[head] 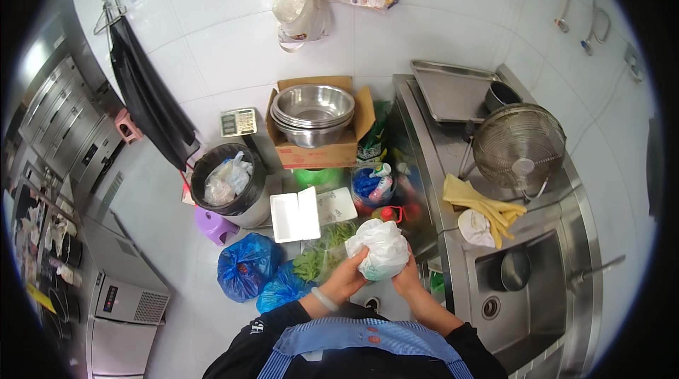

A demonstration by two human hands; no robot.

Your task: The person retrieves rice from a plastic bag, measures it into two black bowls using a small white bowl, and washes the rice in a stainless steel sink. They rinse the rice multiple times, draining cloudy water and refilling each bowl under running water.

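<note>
A bunched white plastic bag (pixel 379 249) is held up in front of my body, its contents hidden. My left hand (pixel 347 275) grips its left side, and a pale bangle circles that wrist. On the other side, my right hand (pixel 406 275) presses against the bag. Below and beyond it, leafy greens (pixel 318 257) lie in clear plastic. Behind them are an open white foam box (pixel 289 220) and a white foam piece (pixel 339 206) bearing handwriting. Two blue plastic bags (pixel 249 267) rest on the floor to the left.
Along the right runs a steel counter with a sink (pixel 522 326), yellow rubber gloves (pixel 480 204), and a round wire-guarded fan (pixel 522 151). A lined waste bin (pixel 252 212) and a purple stool (pixel 217 227) stand left. Steel bowls (pixel 313 105) sit on a cardboard box (pixel 313 156).
</note>
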